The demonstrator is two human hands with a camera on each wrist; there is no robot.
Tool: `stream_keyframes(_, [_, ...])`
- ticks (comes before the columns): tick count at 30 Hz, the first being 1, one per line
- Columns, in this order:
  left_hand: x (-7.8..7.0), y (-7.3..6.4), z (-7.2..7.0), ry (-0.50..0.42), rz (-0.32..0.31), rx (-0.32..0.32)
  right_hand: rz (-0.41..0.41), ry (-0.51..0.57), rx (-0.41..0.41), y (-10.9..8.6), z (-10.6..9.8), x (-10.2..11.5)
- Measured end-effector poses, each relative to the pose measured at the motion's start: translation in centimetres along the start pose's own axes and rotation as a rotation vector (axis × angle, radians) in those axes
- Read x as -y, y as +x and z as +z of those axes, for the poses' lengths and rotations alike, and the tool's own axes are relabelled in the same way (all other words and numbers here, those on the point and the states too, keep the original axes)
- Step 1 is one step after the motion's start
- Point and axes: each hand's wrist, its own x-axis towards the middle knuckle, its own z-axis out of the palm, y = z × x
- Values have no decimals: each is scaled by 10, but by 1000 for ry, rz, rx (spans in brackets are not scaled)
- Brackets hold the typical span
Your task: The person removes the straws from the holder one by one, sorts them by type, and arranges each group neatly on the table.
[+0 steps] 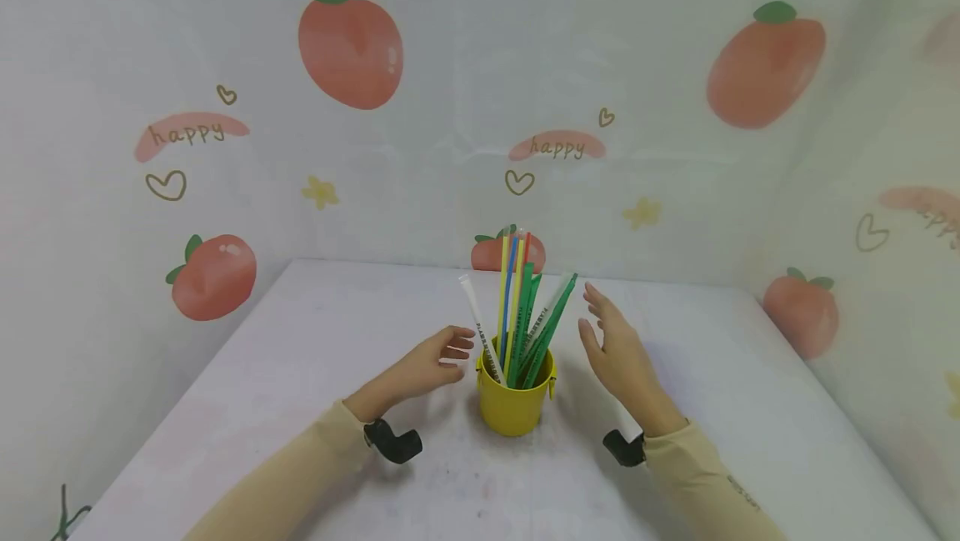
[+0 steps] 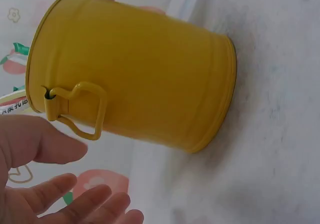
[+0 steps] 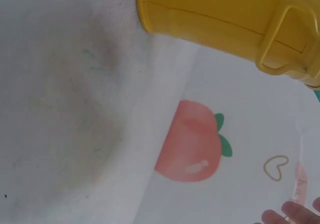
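A small yellow metal bucket (image 1: 512,412) with side handles stands upright on the table, holding several wrapped drinking straws. A white-wrapped straw (image 1: 476,316) leans out to the left, and green-wrapped straws (image 1: 557,318) lean to the right. Between them rise thin yellow straws (image 1: 505,266), a blue one and a red one. Just left of the bucket is my left hand (image 1: 429,366), fingers loosely bent and holding nothing. In the left wrist view its thumb is close below the bucket's handle (image 2: 97,112). My right hand (image 1: 621,358) is raised on the other side, fingers extended, apart from the straws.
The bucket stands on a white cloth-covered table (image 1: 360,299). Behind it hangs a pale backdrop (image 1: 450,49) printed with fruit, hearts and the word happy. A dark wrist camera (image 1: 393,443) is strapped on the left wrist, another (image 1: 624,448) on the right.
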Motion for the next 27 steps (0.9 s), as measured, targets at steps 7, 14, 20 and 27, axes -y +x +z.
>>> stream_keyframes(7, [1,-1,4,-119,-27,73,-29,128,-22,2,1,2])
stream_keyframes(14, [0,-2,8,-166,-46,105,-29,245,-22,3,2,4])
stream_keyframes(20, [0,-3,10,-181,-32,113,-3,318,10,3,-4,18])
stream_keyframes(27, [2,-1,14,-185,-33,118,43,393,44,2,-15,43])
